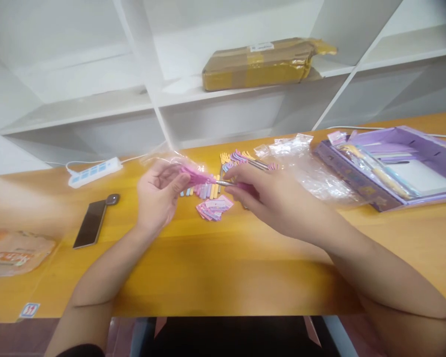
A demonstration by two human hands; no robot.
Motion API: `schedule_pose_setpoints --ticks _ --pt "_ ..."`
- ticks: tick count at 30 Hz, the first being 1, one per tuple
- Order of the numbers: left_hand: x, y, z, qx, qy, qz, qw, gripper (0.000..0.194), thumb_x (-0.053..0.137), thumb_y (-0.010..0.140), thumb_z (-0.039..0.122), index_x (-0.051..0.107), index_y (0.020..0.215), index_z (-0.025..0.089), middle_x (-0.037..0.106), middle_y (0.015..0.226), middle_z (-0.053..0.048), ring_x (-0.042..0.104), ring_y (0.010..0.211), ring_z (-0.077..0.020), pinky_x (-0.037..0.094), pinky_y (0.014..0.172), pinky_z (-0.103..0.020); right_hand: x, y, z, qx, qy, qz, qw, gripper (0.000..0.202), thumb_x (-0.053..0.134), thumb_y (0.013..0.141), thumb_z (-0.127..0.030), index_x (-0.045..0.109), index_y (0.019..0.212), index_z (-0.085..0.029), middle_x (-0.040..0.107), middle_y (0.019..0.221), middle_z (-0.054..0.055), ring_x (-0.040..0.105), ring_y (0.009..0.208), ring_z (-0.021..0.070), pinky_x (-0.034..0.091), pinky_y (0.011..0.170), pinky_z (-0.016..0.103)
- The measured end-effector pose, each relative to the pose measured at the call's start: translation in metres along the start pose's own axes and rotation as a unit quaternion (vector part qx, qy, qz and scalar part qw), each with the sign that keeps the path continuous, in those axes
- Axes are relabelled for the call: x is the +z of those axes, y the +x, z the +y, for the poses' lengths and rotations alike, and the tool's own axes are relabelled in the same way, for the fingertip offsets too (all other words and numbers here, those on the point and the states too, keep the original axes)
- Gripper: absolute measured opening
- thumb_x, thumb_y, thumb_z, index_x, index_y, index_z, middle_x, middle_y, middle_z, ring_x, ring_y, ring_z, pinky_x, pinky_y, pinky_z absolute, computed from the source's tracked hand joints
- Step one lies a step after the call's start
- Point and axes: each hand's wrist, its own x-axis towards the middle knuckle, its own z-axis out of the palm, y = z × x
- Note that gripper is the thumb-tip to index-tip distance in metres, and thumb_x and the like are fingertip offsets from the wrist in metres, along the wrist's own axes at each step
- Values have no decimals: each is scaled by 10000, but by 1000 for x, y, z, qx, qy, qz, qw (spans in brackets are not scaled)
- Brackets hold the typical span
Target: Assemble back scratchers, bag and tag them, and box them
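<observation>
My left hand (158, 191) pinches a clear plastic bag (163, 152) together with the pink end of a slim item (196, 176). My right hand (271, 193) is closed on the metallic shaft of that same item, so it spans the gap between both hands. Just behind the hands lie several metal-shafted pieces with yellow, blue, purple and pink ends (240, 157), partly hidden by my right fingers. Short pastel pieces (206, 190) show in a row between the hands. Nearer to me is a small pile of pink printed cards (214, 207).
Clear plastic bags (301, 163) and a purple box (390, 198) holding wrapped items lie at the right. At the left are a power strip (95, 172), a phone (91, 223) and an orange package (18, 253). A taped carton (260, 64) rests on the shelf.
</observation>
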Motion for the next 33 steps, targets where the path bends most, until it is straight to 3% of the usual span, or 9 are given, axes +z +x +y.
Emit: schedule_pose_setpoints --ticks 5,9,13,16,22,27,33 --pt "-4 -4 -3 10 36 -47 998 344 1004 752 321 807 1008 203 828 977 -53 810 896 -190 699 805 -287 5 11 4 17 242 -81 967 378 503 1126 -513 685 1115 -183 699 872 14 577 667 89 430 638 236" --pt "-6 -5 -7 14 36 -68 997 304 981 785 288 827 1038 218 833 1009 -56 812 913 -183 693 815 -270 16 20 7 37 341 -91 935 326 562 1091 -461 671 1024 -162 640 830 7 589 674 94 469 632 240" --pt "-6 -3 -5 15 36 -68 997 289 979 788 285 830 1027 219 833 1005 -57 814 908 -185 696 783 -263 19 24 13 13 267 -32 963 295 602 1066 -416 704 952 -164 678 882 33 611 785 115 462 688 250" --pt "-6 -1 -2 26 36 -49 998 304 994 767 292 821 1004 212 831 990 -53 812 904 -180 701 805 -269 8 23 18 7 187 -1 982 303 603 1066 -420 705 932 -168 692 880 39 601 771 115 429 684 257" --pt "-6 6 0 33 22 6 999 395 1020 724 372 781 989 202 811 912 -29 786 788 -153 697 692 -241 -29 13 20 55 146 -156 975 455 470 1106 -603 672 1041 -200 670 825 21 555 674 116 384 615 260" --pt "-5 8 0 37 -2 38 999 432 1025 719 376 745 1001 207 784 894 3 771 752 -124 697 703 -221 -39 7 27 45 45 -239 969 508 469 1081 -657 709 1079 -209 683 852 42 571 715 148 371 636 283" --pt "-7 8 -1 21 -17 20 999 418 969 810 398 720 1087 208 791 910 -4 782 756 -124 692 743 -218 -32 10 23 44 33 -244 968 402 481 1084 -514 708 1006 -191 687 821 32 572 654 122 352 610 273"
